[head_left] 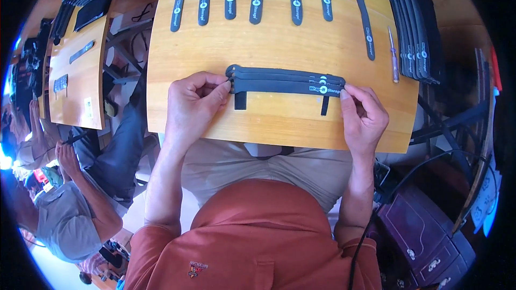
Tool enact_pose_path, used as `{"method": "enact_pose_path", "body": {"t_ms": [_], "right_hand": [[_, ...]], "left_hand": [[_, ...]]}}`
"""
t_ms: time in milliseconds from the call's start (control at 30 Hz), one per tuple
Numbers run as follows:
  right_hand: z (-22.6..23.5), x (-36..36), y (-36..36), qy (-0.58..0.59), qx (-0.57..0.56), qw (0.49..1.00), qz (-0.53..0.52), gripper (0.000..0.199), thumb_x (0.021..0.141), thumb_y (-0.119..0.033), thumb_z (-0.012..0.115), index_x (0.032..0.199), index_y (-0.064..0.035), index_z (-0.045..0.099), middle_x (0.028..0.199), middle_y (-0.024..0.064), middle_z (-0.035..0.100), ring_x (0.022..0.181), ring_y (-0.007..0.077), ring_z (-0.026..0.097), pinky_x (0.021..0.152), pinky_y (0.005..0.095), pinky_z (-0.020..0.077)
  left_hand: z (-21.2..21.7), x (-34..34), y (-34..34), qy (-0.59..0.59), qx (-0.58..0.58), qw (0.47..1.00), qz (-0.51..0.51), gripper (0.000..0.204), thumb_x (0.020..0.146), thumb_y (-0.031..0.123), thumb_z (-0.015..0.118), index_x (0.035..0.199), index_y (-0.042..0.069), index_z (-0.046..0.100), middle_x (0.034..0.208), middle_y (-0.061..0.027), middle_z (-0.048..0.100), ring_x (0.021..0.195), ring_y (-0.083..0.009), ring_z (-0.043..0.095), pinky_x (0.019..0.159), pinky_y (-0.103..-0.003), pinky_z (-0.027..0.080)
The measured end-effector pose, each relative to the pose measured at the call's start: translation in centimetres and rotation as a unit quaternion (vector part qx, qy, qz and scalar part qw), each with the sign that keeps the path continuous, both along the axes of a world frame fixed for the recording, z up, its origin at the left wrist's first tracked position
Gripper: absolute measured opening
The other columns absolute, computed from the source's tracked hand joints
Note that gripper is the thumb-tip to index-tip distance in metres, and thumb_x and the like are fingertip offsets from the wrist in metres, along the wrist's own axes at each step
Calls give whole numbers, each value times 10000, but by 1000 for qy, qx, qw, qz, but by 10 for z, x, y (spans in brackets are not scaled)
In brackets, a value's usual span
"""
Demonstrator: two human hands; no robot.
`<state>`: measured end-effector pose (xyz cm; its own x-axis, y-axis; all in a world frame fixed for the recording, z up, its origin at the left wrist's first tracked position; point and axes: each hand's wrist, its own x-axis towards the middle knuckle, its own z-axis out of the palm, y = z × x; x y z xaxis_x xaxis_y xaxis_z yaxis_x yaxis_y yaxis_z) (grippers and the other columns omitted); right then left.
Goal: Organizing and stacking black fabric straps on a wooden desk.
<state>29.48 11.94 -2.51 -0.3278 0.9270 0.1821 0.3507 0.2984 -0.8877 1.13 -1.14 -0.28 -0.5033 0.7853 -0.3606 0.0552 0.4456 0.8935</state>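
A small stack of black storage straps (279,80) with white print lies crosswise near the front edge of the wooden table, the straps slightly fanned. My left hand (196,102) pinches the stack's left end, by the holes, between thumb and fingers. At the opposite end, my right hand (363,115) grips the printed tips the same way. Two short black strips, a left one (240,101) and a narrower right one (325,106), stick out from beneath the stack toward me.
Several single straps (257,0) lie in a row along the far side. A lone strap (363,19), a screwdriver (394,56) and a strap pile (411,32) are at the right. Another person (75,209) sits left by a second table (80,91). Purple drawers (419,231) stand lower right.
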Motion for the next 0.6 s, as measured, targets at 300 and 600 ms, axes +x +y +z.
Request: {"method": "enact_pose_path", "body": {"t_ms": [300,600], "right_hand": [[-3,-4,0,5,35,999,-8,100,891,70,741,987,43,748,862,112,720,708,139,668,604,257,503],[0,-4,0,-28,78,997,1,111,882,72,740,986,32,744,857,122,716,697,170,679,595,276,508]], "left_hand": [[0,0,-1,7,-1,1000,6,90,975,30,745,1003,-54,759,793,-38,733,696,-59,661,639,-200,538],[-2,-2,-1,11,5,1000,7,82,974,17,743,1013,-54,756,796,-33,729,685,-55,651,627,-198,536]]}}
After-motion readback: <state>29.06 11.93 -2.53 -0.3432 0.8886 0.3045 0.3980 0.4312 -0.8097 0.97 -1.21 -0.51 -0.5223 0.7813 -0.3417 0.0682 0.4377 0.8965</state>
